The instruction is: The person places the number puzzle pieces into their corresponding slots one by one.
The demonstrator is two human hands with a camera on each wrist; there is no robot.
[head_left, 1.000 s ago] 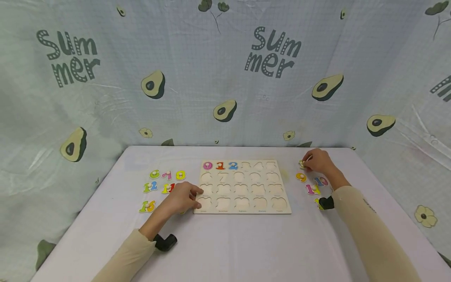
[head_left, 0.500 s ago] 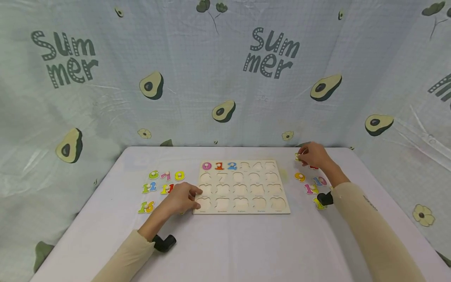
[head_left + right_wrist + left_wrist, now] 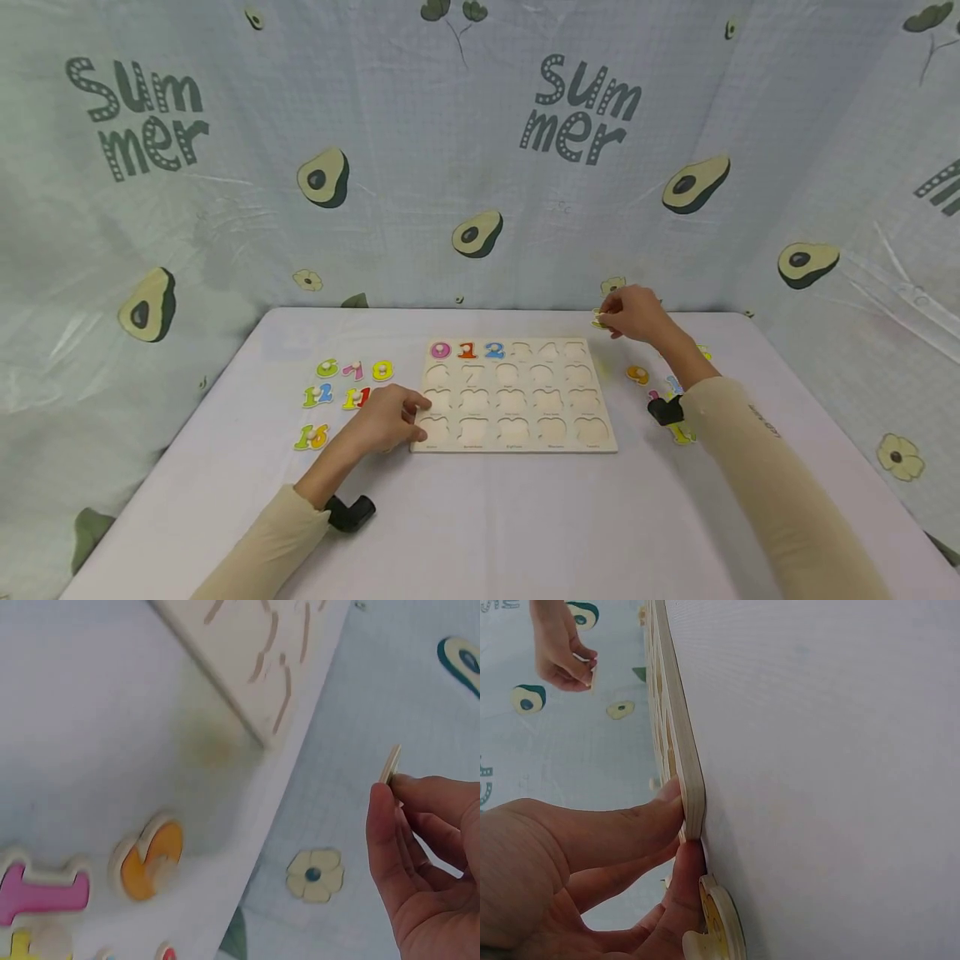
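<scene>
A wooden number puzzle board (image 3: 491, 413) lies mid-table, with 0, 1 and 2 in its top row. My left hand (image 3: 384, 421) grips its left edge near the front corner. The left wrist view has the thumb on the board's edge (image 3: 695, 791) and a finger against the corner. Beyond the board's far right corner, my right hand (image 3: 637, 315) is raised, pinching a small puzzle piece (image 3: 597, 318) between thumb and finger. In the right wrist view that piece (image 3: 390, 763) appears edge-on, so its number cannot be read.
Number pieces lie left of the board, among them a green 6 (image 3: 327, 367), a yellow 8 (image 3: 382, 371) and a 16 (image 3: 311, 437). A yellow piece (image 3: 718, 922) sits beside the left fingers. On the right, an orange 9 (image 3: 637, 375) lies near several pieces partly behind the forearm.
The right hand has lifted the pinched piece and carried it left and away from the right-hand pieces, towards the board's far right corner. The left hand stays on the board's edge.
</scene>
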